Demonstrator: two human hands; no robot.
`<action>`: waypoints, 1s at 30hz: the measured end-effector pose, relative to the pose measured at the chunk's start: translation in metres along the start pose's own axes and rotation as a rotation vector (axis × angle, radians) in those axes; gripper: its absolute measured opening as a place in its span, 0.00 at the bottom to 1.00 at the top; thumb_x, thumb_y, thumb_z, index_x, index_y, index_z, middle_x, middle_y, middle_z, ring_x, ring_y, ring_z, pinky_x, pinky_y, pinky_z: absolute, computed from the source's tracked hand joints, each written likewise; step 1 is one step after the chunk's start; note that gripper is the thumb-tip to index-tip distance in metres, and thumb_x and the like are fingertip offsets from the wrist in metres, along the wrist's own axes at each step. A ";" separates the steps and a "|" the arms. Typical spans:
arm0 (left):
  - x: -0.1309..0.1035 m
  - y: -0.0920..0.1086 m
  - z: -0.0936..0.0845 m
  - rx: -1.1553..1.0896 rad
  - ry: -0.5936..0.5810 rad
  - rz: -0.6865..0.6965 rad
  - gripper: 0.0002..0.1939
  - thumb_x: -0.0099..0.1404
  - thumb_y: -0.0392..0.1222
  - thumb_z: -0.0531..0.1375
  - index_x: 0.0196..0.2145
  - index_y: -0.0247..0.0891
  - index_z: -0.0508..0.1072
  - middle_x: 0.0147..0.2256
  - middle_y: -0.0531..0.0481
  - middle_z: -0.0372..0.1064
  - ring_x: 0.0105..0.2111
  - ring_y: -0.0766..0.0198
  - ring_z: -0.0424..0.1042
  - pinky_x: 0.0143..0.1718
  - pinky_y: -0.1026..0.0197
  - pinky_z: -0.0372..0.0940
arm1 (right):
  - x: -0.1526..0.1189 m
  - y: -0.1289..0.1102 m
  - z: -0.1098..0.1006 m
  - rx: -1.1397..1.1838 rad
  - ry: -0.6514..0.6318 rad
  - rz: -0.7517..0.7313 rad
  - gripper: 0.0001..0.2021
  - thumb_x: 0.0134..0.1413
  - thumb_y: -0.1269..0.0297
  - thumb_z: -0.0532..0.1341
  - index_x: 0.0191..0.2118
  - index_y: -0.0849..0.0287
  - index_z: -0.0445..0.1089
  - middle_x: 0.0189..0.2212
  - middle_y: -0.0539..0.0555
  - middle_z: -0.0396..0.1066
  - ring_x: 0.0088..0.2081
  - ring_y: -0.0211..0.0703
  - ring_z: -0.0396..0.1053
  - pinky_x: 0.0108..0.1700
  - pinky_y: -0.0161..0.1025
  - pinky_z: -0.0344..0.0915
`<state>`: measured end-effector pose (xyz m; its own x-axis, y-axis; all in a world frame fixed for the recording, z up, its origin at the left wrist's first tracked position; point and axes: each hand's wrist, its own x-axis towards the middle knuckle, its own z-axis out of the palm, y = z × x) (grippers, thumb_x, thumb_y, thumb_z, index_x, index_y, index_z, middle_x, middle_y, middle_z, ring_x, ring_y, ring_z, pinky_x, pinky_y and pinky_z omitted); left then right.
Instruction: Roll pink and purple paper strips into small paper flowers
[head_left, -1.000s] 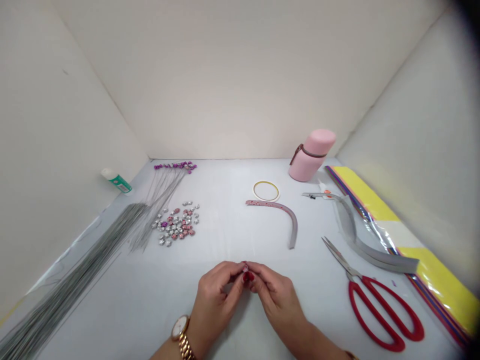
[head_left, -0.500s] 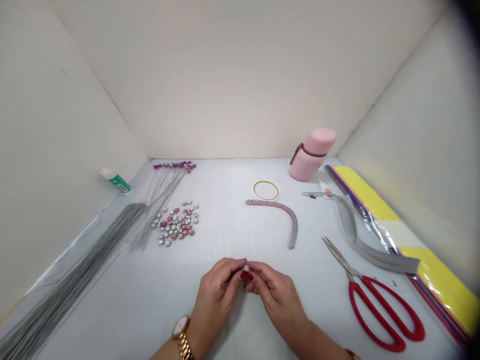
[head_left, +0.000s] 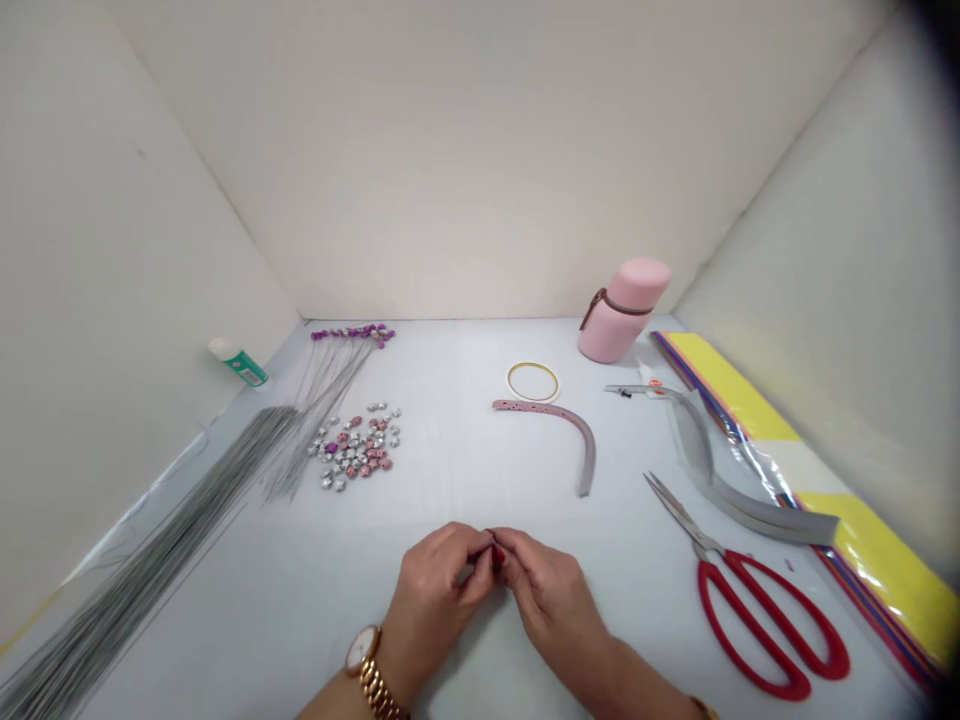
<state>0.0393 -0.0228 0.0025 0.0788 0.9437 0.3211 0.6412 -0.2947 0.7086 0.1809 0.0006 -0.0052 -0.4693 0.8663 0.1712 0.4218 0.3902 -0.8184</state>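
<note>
My left hand [head_left: 442, 580] and my right hand [head_left: 551, 590] meet at the front middle of the white table, fingertips pinched together. Whatever lies between them is hidden by the fingers; only red nails show there. Beyond my hands lies a curved strip [head_left: 581, 440], pink and speckled at one end and grey at the other. To the left is a pile of small silver and pink folded stars [head_left: 360, 455], with a purple one among them.
Red-handled scissors [head_left: 709, 548] lie open at the right, beside grey strips [head_left: 780, 520] and coloured paper packs [head_left: 870, 530]. A tape ring [head_left: 556, 384] and pink bottle [head_left: 611, 330] stand farther back. Wires [head_left: 172, 520], purple-tipped stems [head_left: 360, 333] and a glue tube [head_left: 244, 366] are left.
My fingertips have closed in more tightly, covering the small pinkish piece that showed between them. The left-side objects appear slightly farther right in view.
</note>
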 end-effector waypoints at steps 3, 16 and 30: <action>0.000 0.001 0.001 0.017 0.010 0.006 0.05 0.59 0.32 0.54 0.30 0.35 0.69 0.26 0.49 0.69 0.26 0.65 0.68 0.29 0.64 0.64 | 0.001 0.000 0.002 -0.078 0.017 -0.041 0.12 0.57 0.71 0.46 0.41 0.60 0.64 0.30 0.56 0.72 0.30 0.43 0.70 0.32 0.38 0.66; -0.001 0.000 -0.001 -0.114 0.014 -0.093 0.06 0.61 0.34 0.53 0.35 0.37 0.69 0.30 0.49 0.70 0.30 0.65 0.69 0.33 0.63 0.64 | 0.001 0.001 0.004 -0.045 0.056 -0.019 0.12 0.57 0.70 0.46 0.42 0.61 0.63 0.33 0.58 0.71 0.32 0.45 0.70 0.34 0.41 0.67; 0.007 0.001 -0.002 -0.643 -0.044 -0.434 0.08 0.60 0.38 0.55 0.34 0.36 0.73 0.30 0.49 0.72 0.31 0.65 0.71 0.34 0.65 0.66 | 0.003 0.002 -0.003 0.338 0.059 0.195 0.10 0.55 0.63 0.53 0.39 0.58 0.70 0.30 0.53 0.72 0.30 0.40 0.70 0.34 0.35 0.69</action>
<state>0.0387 -0.0165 0.0068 -0.0391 0.9957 -0.0845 0.0538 0.0865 0.9948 0.1826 0.0048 -0.0052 -0.3563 0.9342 0.0178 0.2150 0.1005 -0.9714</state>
